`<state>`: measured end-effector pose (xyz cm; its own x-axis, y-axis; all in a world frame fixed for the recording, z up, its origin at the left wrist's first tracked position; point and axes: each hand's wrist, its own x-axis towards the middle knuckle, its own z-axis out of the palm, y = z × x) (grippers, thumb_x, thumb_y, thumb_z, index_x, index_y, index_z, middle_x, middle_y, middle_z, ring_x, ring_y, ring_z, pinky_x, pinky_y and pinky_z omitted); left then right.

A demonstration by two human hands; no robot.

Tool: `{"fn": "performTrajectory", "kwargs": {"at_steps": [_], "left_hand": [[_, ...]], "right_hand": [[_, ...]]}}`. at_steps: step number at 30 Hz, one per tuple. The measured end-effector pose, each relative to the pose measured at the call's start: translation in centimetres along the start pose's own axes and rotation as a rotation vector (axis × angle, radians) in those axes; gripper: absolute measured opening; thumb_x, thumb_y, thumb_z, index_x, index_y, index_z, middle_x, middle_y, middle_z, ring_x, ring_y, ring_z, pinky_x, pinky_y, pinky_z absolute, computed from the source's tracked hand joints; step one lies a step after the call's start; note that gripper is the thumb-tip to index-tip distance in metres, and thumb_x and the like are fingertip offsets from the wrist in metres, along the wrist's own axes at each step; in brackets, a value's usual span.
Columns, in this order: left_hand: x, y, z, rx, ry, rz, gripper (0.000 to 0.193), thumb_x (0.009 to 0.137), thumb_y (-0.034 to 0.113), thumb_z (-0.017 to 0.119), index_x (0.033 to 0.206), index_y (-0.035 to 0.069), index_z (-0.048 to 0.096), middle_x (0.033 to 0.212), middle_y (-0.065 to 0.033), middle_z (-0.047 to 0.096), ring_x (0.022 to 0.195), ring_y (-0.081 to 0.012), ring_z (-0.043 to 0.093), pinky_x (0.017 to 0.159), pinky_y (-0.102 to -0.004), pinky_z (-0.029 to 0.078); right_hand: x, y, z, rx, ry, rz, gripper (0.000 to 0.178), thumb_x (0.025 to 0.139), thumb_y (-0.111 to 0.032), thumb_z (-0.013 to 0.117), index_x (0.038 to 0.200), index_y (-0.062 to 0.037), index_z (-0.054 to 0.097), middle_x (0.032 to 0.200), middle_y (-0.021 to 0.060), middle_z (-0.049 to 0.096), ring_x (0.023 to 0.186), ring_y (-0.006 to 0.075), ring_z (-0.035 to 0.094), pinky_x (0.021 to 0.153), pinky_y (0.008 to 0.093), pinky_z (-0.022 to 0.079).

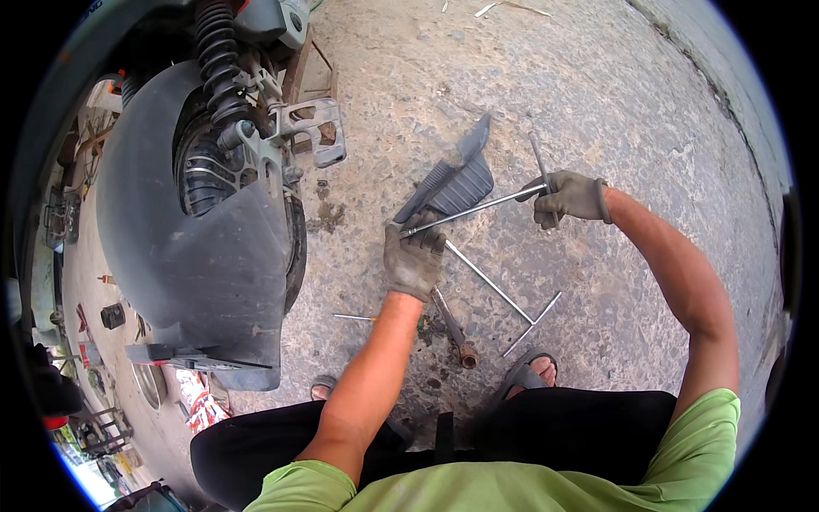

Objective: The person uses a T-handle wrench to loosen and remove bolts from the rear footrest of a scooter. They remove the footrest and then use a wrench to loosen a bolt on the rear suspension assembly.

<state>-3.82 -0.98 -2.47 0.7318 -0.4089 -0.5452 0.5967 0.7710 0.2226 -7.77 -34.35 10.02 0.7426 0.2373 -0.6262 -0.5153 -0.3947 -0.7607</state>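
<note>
My right hand (573, 197), in a grey work glove, is closed round the crossbar of a T-handle wrench (486, 205). Its shaft slants down to the left, where the fingers of my gloved left hand (413, 261) close about the tip; what else they may pinch there is too small to make out. Just beyond the left hand, a ribbed dark grey plastic part (461, 183) lies on the ground. A second T-handle wrench (497, 288) rests on the concrete, its upper end near my left fingers. Below that hand lies a rusty, thick socket wrench (454, 328).
To my left stands a motorbike's rear end, with a grey mudguard (213, 273), black spring (221, 64) and metal footpeg bracket (317, 128). A thin screwdriver (351, 317) lies by my left forearm. A colourful bag (201, 399) and loose parts sit farther left. My sandalled foot (531, 372) is near the wrenches.
</note>
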Motion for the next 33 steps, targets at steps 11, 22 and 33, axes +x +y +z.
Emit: {"fn": "performTrajectory", "kwargs": {"at_steps": [11,22,33], "left_hand": [[1.2,1.1,-1.9,0.397,0.15,0.086,0.048,0.106,0.05,0.044,0.115,0.006,0.061,0.1,-0.0114,0.07,0.08,-0.0229,0.068,0.071,-0.0396,0.058],[-1.5,4.1,-1.2,0.82,0.309,0.178,0.042,0.105,0.031,0.056,0.133,0.001,0.052,0.094,-0.0167,0.071,0.067,-0.0208,0.067,0.061,-0.0373,0.058],[-6.7,4.9,10.8,0.82,-0.566,0.326,0.05,0.106,0.035,0.051,0.143,0.001,0.048,0.11,-0.0181,0.071,0.09,-0.0225,0.071,0.079,-0.0391,0.058]], "right_hand": [[0.1,-3.2,1.2,0.286,0.183,-0.11,0.039,0.103,-0.03,0.054,0.122,0.0022,0.063,0.08,0.0094,0.068,0.06,0.0127,0.061,0.056,0.0273,0.05],[-1.1,-8.3,-0.6,0.09,0.434,-0.221,0.045,0.104,-0.041,0.052,0.099,0.0011,0.069,0.064,0.0054,0.061,0.047,0.008,0.046,0.046,0.0251,0.038],[-1.6,-12.3,1.3,0.471,0.244,-0.596,0.042,0.107,-0.034,0.048,0.1,0.0027,0.066,0.058,-0.0035,0.042,0.045,0.0051,0.033,0.043,0.0236,0.028]]}}
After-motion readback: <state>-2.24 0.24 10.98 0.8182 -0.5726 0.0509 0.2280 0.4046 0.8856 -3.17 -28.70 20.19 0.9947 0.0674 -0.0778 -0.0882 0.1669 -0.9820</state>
